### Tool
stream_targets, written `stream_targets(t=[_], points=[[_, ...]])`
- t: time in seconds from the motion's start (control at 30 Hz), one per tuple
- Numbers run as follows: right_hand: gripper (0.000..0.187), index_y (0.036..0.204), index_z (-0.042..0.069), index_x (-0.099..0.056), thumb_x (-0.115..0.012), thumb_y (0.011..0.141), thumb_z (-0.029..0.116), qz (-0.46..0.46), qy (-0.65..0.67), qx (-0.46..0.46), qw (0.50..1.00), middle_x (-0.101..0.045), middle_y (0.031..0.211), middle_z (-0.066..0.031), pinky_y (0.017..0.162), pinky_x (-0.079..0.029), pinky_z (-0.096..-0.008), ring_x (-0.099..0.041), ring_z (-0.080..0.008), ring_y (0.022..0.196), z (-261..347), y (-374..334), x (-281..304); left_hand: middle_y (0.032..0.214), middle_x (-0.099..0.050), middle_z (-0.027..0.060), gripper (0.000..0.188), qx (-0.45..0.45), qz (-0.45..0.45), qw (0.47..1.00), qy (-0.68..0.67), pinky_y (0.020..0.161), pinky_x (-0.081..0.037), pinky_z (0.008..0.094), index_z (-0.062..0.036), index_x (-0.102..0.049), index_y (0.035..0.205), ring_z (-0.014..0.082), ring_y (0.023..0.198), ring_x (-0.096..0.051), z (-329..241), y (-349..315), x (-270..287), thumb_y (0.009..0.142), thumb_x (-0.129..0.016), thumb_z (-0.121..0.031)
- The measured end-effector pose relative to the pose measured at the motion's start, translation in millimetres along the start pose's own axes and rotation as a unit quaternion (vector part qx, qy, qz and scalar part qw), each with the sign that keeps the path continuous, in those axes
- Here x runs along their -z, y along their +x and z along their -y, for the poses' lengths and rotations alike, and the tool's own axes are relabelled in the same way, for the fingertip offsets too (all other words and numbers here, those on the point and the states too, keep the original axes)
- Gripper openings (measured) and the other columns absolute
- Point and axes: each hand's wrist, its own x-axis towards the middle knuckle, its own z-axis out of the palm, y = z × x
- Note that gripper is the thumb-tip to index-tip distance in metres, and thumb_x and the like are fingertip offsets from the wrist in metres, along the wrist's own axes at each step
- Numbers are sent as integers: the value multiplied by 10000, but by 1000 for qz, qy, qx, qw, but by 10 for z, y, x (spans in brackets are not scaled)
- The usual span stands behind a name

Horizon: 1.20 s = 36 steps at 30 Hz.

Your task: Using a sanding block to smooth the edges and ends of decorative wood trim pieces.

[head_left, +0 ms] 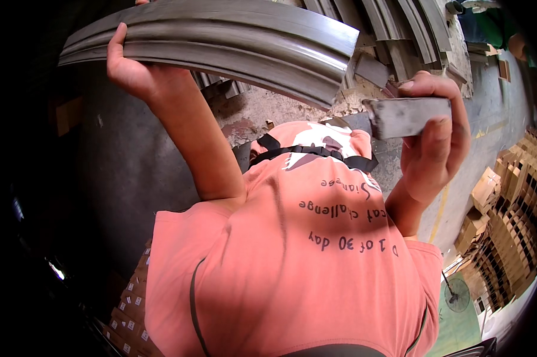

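Filling the far right beyond the right hand (432,154) are stacked boxes (509,205), the largest things about. Next come the piled strips (393,21), ahead of that hand and to its left. A single grey strip (221,44) is up off the pile, grasped by the left hand (140,77), with one digit along its ridged face and its longer end reaching rightward from that hand. Smallest is the block (411,117), pinched between the right hand's thumb and fingers, just beside the strip's right end but apart from it. As far as I can judge, picking up both pieces is done; any contact between them is not yet made. Whether the strip's face is finished, I cannot tell.
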Motion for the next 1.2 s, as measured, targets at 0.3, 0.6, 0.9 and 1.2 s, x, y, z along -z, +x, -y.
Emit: stream_targets(t=[0.3,0.6,0.9,1.2], points=[[343,1155,-23,-454,-434,1030,295,92,378,-231,892,-414,991,-94,538,-341,-216,-378,-93,667,-210,34,121,1158,-600,190,379,6,-31,998,-50,1018,-469,522,51,-501,1210,361,1113,-578,98,-54,-83,907,-508,-176],[322,1173,13,-461,-430,1024,297,88,436,-247,861,-417,963,-76,534,-315,-237,-387,-108,640,-326,1,133,1154,-608,189,386,25,-37,996,-72,1021,-470,515,54,-485,1234,358,1120,-578,135,-39,-68,916,-501,-164],[380,1277,-5,-436,-461,1018,272,96,453,-179,868,-507,1020,-114,566,-343,-246,-414,-119,656,-408,-42,158,1183,-607,188,404,-6,-74,997,-15,1041,-460,509,64,-484,1266,357,1146,-571,189,-43,-71,930,-487,-161],[431,1327,-37,-444,-543,994,218,124,276,-101,948,-551,1150,-213,638,-456,-276,-557,-173,794,-484,-117,176,1231,-600,194,433,19,-71,997,9,1074,-444,485,74,-476,1298,350,1194,-552,206,-55,-109,941,-482,-170]])
